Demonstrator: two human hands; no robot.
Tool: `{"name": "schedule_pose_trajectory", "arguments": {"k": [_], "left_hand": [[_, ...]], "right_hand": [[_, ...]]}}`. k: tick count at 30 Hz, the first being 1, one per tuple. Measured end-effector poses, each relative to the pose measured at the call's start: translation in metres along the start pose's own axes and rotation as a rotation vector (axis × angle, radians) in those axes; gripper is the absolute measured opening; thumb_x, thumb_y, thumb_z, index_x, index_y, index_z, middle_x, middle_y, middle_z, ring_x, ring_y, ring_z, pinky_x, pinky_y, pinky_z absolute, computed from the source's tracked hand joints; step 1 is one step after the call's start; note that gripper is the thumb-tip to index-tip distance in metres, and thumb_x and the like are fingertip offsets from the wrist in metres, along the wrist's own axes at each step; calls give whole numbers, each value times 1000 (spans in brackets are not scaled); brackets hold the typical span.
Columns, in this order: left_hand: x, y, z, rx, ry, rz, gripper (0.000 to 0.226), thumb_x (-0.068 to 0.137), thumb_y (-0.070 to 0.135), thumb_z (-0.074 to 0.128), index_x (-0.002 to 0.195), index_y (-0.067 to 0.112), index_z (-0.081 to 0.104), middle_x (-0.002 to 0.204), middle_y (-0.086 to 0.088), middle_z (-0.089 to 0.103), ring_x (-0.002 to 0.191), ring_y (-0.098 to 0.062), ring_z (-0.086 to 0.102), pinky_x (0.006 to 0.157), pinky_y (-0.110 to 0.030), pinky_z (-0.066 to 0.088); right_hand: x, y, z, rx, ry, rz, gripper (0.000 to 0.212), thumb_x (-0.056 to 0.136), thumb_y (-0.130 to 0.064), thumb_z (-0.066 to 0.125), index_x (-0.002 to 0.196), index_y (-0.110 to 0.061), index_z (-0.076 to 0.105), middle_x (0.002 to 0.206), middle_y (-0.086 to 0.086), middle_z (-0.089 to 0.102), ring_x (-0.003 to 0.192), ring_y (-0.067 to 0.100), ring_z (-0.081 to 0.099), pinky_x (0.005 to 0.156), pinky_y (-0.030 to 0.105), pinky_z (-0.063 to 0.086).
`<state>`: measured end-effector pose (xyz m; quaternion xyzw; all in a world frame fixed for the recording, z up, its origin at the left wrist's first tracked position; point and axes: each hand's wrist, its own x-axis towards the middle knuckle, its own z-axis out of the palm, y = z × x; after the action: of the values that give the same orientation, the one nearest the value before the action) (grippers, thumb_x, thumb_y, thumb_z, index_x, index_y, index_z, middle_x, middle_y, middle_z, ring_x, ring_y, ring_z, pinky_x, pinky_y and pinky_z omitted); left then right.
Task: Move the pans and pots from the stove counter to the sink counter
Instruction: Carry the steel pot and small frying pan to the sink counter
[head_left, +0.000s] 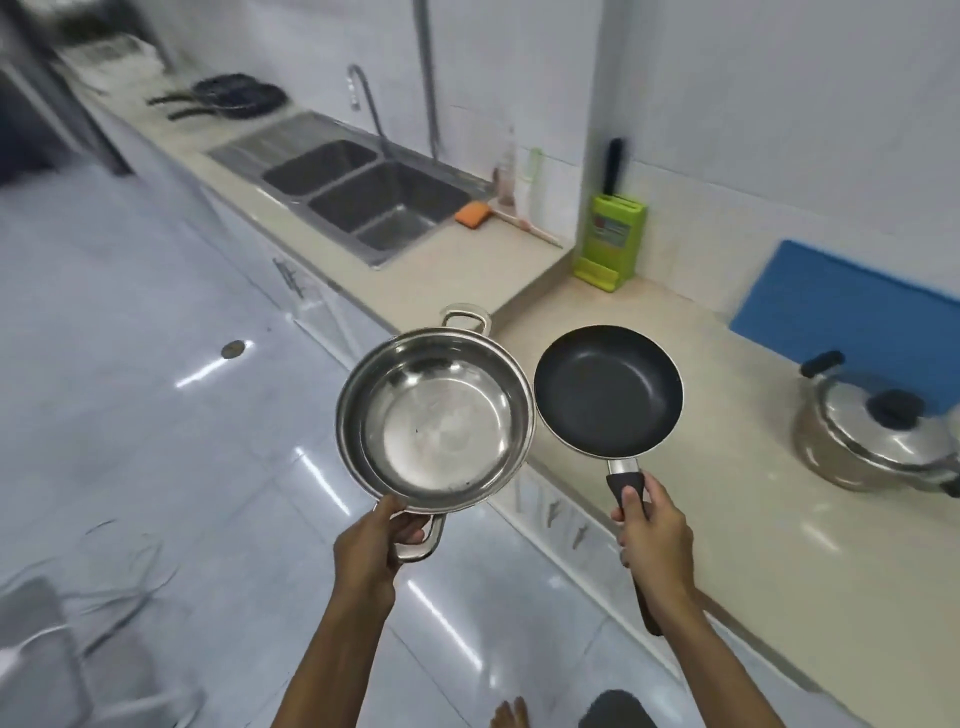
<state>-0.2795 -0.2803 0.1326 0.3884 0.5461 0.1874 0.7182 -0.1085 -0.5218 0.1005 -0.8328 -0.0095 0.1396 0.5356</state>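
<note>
My left hand (371, 545) grips the near loop handle of an empty steel pot (435, 421), held out over the floor beside the counter edge. My right hand (652, 535) holds the dark handle of a small black frying pan (608, 387), level above the counter's front edge. A lidded steel pot (878, 441) with black knobs stands on the counter at the right. Two dark frying pans (236, 96) lie on the sink counter (431, 270) far to the left, beyond the double sink (363, 195).
A green knife block (610, 236) stands in the wall corner, with a blue cutting board (841, 301) leaning on the wall to its right. An orange sponge (472, 214), a brush and a bottle sit by the sink. Glossy tiled floor lies to the left.
</note>
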Motion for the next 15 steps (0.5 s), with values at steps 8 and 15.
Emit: {"name": "schedule_pose_trajectory", "arguments": {"k": [8,15], "left_hand": [[64,77,-88,-154,178,66,32,71,18,80,97,0,75,88,-18,81,71,-21,78,66,-32,54],[166,149,-125,-268,314,91,30,67,16,82,90,-1,76,81,-18,80,72,-25,79,64,-32,58]], "right_hand": [[42,-98,143,-36,-229,-104,29,104,-20,49,132,-19,59,79,5,71,60,22,62,59,40,55],[106,-168,273,-35,-348,-160,23,102,-21,49,118,-23,64,75,5,71,53,16,57,42,28,48]]}}
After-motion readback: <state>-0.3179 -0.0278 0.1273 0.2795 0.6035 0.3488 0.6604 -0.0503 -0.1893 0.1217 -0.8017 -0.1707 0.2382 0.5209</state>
